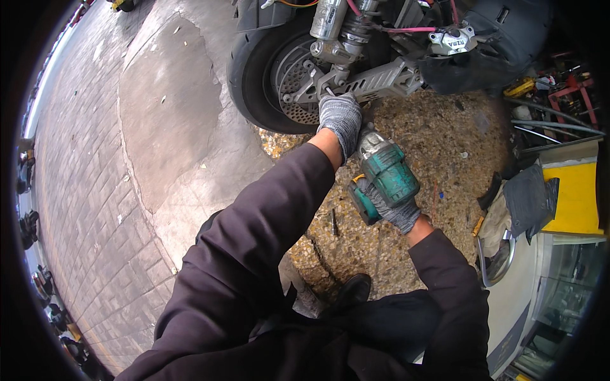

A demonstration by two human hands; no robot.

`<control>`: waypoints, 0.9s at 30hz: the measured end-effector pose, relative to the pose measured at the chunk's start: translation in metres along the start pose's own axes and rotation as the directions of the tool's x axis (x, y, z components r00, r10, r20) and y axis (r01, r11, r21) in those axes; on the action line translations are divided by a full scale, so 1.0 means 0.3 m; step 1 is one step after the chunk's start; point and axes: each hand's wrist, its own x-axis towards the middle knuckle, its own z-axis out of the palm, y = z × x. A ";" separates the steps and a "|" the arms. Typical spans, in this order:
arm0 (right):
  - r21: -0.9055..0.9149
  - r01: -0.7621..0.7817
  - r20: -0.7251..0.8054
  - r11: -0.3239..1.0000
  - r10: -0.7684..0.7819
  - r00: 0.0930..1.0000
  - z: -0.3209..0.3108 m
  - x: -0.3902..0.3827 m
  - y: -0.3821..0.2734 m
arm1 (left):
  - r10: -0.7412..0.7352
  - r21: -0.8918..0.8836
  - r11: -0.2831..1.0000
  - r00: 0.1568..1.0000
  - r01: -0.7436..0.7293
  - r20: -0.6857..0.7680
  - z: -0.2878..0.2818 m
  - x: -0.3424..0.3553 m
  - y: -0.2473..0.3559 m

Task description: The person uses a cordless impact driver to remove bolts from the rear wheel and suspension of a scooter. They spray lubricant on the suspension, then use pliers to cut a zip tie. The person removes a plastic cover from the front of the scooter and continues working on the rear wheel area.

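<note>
Head: tray w/ tools; R fingers on wrench

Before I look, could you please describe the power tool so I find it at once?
Start at the wheel, top centre. Below and to its right, the right hand holds the tool. Its teal body sets it apart from the grey swingarm.

The teal power tool hides much of the right grip; the tool's nose is indistinct beside the left grip. The top edge cuts off the motorbike; dark objects far left are blurred.
</note>
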 end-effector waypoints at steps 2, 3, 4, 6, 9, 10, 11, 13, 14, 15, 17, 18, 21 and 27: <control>0.404 -0.291 0.063 0.867 0.291 0.955 0.054 -0.027 -0.027 | 0.004 0.007 1.000 0.999 -0.004 0.037 -0.007 -0.007 0.000; 0.368 -0.390 0.170 0.844 0.352 0.921 0.060 -0.031 -0.028 | 0.013 0.015 1.000 0.998 -0.014 0.054 -0.013 -0.006 0.000; 0.242 -0.268 0.086 0.932 0.254 0.963 0.065 -0.031 -0.025 | 0.027 0.027 0.999 0.997 -0.029 0.078 -0.024 -0.004 -0.005; 0.027 -0.068 0.003 0.997 0.068 0.998 0.060 -0.020 -0.015 | 0.060 0.038 0.997 0.995 -0.063 0.079 -0.042 0.023 -0.016; -0.193 0.105 -0.014 0.976 -0.110 0.994 0.038 -0.005 -0.001 | 0.176 0.090 0.977 0.967 -0.195 0.182 -0.075 0.091 -0.057; -0.236 0.125 -0.009 0.964 -0.131 0.991 0.035 -0.005 -0.002 | 0.265 0.225 0.923 0.940 -0.312 0.216 -0.092 0.116 -0.055; -0.190 0.084 -0.005 0.978 -0.086 0.996 0.035 -0.007 -0.005 | 0.376 0.294 0.833 0.869 -0.469 0.322 -0.106 0.136 -0.047; -0.066 -0.065 0.018 0.996 0.066 0.998 0.045 -0.013 -0.016 | 0.383 0.362 0.787 0.856 -0.499 0.347 -0.111 0.147 -0.050; -0.035 -0.060 -0.004 0.998 0.060 0.998 0.049 -0.017 -0.020 | 0.293 0.369 0.851 0.921 -0.374 0.258 -0.102 0.140 -0.055; -0.012 -0.089 -0.013 0.996 0.089 0.996 0.056 -0.021 -0.025 | 0.216 0.300 0.916 0.957 -0.266 0.191 -0.094 0.125 -0.051; -0.045 -0.070 -0.024 0.997 0.069 0.997 0.056 -0.026 -0.026 | 0.068 0.061 0.995 0.994 -0.073 0.087 -0.068 0.080 -0.038; -0.106 -0.022 -0.029 0.994 0.019 0.999 0.051 -0.028 -0.024 | 0.013 -0.123 0.992 0.995 -0.001 0.098 -0.056 0.053 -0.032; -0.144 0.039 -0.006 0.989 -0.041 0.999 0.032 -0.023 -0.020 | 0.014 -0.106 0.994 0.998 -0.008 0.057 -0.034 0.000 -0.023; -0.228 0.129 -0.045 0.965 -0.142 0.989 0.012 -0.021 -0.059 | 0.065 -0.211 0.975 0.998 -0.064 0.000 -0.057 0.071 0.005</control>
